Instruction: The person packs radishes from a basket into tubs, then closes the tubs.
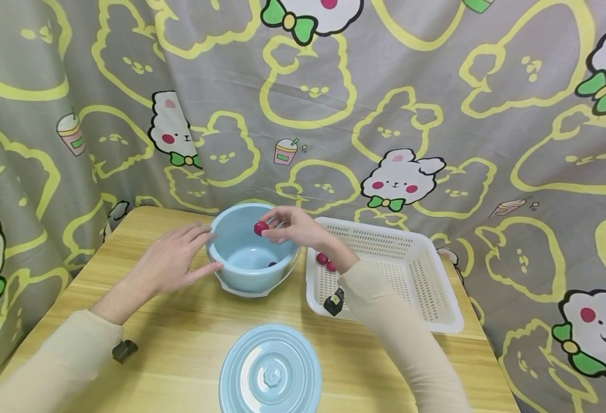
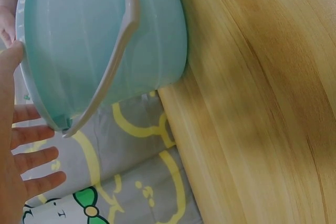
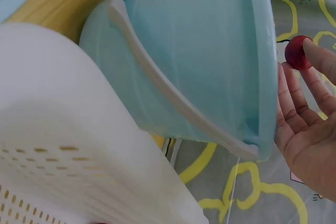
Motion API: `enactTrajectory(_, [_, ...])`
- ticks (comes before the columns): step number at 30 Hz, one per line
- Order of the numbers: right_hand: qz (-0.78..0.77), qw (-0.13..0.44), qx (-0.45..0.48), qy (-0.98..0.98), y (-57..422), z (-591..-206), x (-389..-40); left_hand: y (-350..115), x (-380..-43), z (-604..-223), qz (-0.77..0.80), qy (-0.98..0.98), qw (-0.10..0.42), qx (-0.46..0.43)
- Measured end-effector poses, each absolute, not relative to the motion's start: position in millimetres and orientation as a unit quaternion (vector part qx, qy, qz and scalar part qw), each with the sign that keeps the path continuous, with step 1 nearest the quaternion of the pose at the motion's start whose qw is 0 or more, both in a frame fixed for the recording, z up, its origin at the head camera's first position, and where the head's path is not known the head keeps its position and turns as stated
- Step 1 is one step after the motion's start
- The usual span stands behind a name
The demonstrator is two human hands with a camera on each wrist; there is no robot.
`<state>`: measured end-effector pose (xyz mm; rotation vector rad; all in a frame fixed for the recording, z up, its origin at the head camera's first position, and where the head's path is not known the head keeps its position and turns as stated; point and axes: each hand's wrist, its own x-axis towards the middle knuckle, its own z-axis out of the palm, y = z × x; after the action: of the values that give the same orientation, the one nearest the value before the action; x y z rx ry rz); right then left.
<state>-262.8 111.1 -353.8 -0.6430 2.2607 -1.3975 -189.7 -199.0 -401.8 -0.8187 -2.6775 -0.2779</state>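
A light blue bucket [image 1: 251, 278] with a pale handle [image 2: 113, 66] stands on the table. My right hand [image 1: 297, 226] pinches a red plum [image 1: 261, 228] between thumb and fingertips, over the bucket's opening. In the right wrist view that plum [image 3: 298, 52] is just beyond the rim. One dark plum [image 1: 272, 264] shows partly inside the bucket, low down. My left hand [image 1: 174, 261] is at the bucket's left side, its fingers straight and spread along the rim. Two red plums [image 1: 322, 258] lie in the left part of a white perforated basket [image 1: 431, 281].
A round blue lid [image 1: 272, 376] with a small knob lies near the table's front. The basket is right of the bucket, partly behind my right forearm. A patterned grey curtain [image 1: 220, 86] hangs behind the wooden table [image 1: 179, 338].
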Motion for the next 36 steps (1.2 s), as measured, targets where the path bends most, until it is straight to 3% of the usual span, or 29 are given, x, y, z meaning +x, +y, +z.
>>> enactTrajectory(10, [-0.490,0.225,-0.240,0.807,94.2,-362.8,-263.3,-198.9,-188.9,-402.7,-0.093,-0.940,0.163,-0.284])
enactTrajectory(25, [-0.407,0.207,-0.295,0.839,83.6,-368.6,-262.5,-198.1,-189.3,-402.4,-0.096,-0.938,0.167,-0.288])
enactTrajectory(36, [-0.442,0.216,-0.269,0.828,89.4,-360.9,-259.3,-198.6,-190.6,-403.5,-0.097,-0.936,0.173,-0.291])
